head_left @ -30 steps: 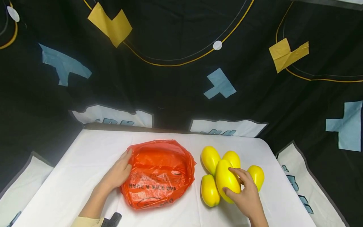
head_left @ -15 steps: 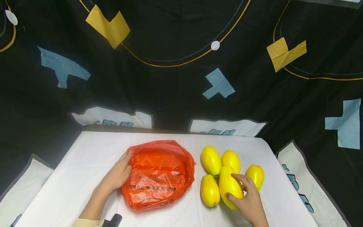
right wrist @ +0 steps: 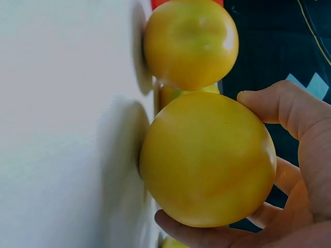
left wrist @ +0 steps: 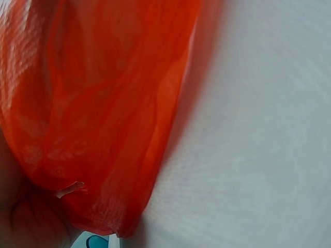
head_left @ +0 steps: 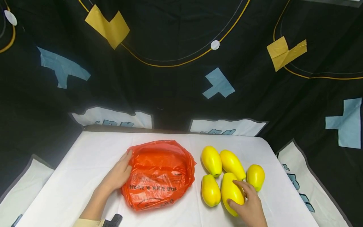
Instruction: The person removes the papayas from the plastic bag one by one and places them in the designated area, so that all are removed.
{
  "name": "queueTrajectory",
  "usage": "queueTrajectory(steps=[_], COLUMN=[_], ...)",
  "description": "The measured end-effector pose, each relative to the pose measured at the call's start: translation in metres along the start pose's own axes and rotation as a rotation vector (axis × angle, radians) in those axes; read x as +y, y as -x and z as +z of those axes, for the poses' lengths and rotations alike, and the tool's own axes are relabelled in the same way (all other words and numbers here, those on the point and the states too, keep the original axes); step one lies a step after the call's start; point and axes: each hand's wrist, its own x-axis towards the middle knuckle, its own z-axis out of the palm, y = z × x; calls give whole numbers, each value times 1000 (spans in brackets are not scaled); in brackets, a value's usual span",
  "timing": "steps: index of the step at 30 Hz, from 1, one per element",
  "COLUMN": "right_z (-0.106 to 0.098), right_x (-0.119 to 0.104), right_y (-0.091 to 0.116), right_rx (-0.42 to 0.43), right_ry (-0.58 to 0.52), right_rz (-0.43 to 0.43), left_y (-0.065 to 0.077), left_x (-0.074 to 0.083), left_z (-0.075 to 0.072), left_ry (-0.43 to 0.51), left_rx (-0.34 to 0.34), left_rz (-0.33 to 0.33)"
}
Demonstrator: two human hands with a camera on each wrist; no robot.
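A red plastic bag (head_left: pixel 158 176) with dark printing lies on the table, its mouth spread wide. At its left rim, my left hand (head_left: pixel 120 171) holds the plastic; part of the fingers is hidden by the bag in the left wrist view. My right hand (head_left: pixel 249 201) grips a large yellow oblong fruit (head_left: pixel 231 192), thumb on one side and fingers on the other, as the right wrist view shows. That fruit sits low, at or very near the tabletop. Around it lie similar yellow fruits: one left (head_left: pixel 210 190), two behind (head_left: pixel 211 160) and one right (head_left: pixel 256 176).
The white-covered table (head_left: pixel 71 176) has its far edge against a black curtain (head_left: pixel 175 94) with blue and yellow patches. A dark strap piece (head_left: pixel 112 220) shows by the left sleeve (head_left: pixel 88 221).
My right hand has brought its fruit toward me and slightly right, lowering it beside the others. The fruit behind it now lies at a different angle. My left hand and the bag stay put.
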Motion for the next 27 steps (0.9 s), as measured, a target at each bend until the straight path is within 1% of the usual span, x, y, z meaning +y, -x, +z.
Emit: queueTrajectory(steps=[7, 14, 17, 19, 22, 25, 27], right_z=[0, -3, -4, -5, -8, -12, -14], right_x=[5, 6, 6, 5, 1, -5, -10], right_y=[-2, -5, -4, -2, 2, 5, 5], right_rx=[-5, -47, -64, -60, -20, 62, 130], right_ry=[4, 23, 31, 30, 47, 69, 88], right_rz=[11, 40, 38, 37, 50, 61, 53], left_y=[-1, -3, -3, -3, -3, -2, -2], left_x=[1, 2, 2, 1, 1, 1, 2], left_z=[0, 2, 2, 3, 3, 3, 1], left_ry=[-4, -10, -7, -5, -13, -20, -38], left_rx=[-2, 0, -4, -12, -24, -30, -28], left_rz=[4, 14, 16, 12, 4, 6, 18])
